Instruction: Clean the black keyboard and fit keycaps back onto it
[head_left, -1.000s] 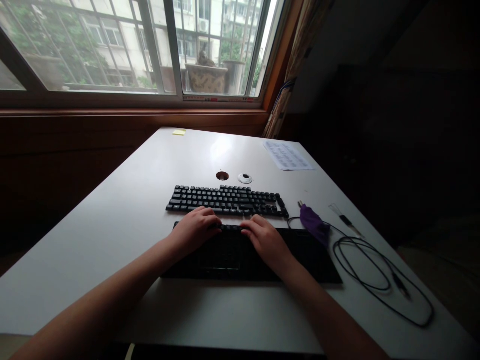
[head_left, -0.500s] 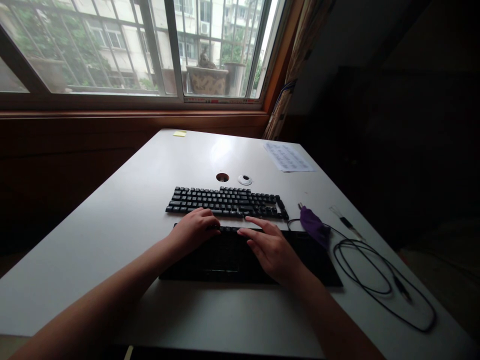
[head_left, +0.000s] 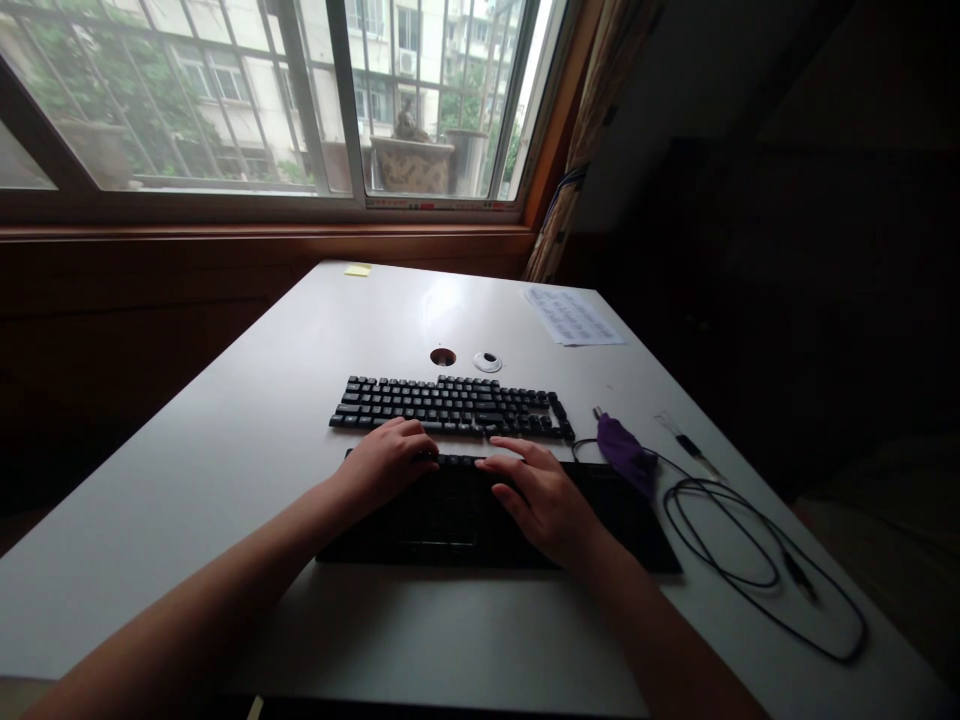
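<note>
You have the black keyboard base (head_left: 442,515) flat on the white surface (head_left: 225,450) at your 12 o'clock, its long axis running from 9 to 3. Just beyond it, apart, lie the black keycaps (head_left: 442,402), set out along the same line. From your right hand (head_left: 487,475) they lie toward 11 o'clock; from your left hand (head_left: 427,458), toward 1. Neither hand is clearly nearer: both sit at the base's far edge. Your right hand is loosely open, fingers spread, gripping nothing that shows. Your left is curled, its fingertips hidden, so whether it has hold of a keycap cannot be told. No brand can be read; the keycap legends are too small, and the print on the paper sheets (head_left: 574,317) at 1 o'clock is blurred.
</note>
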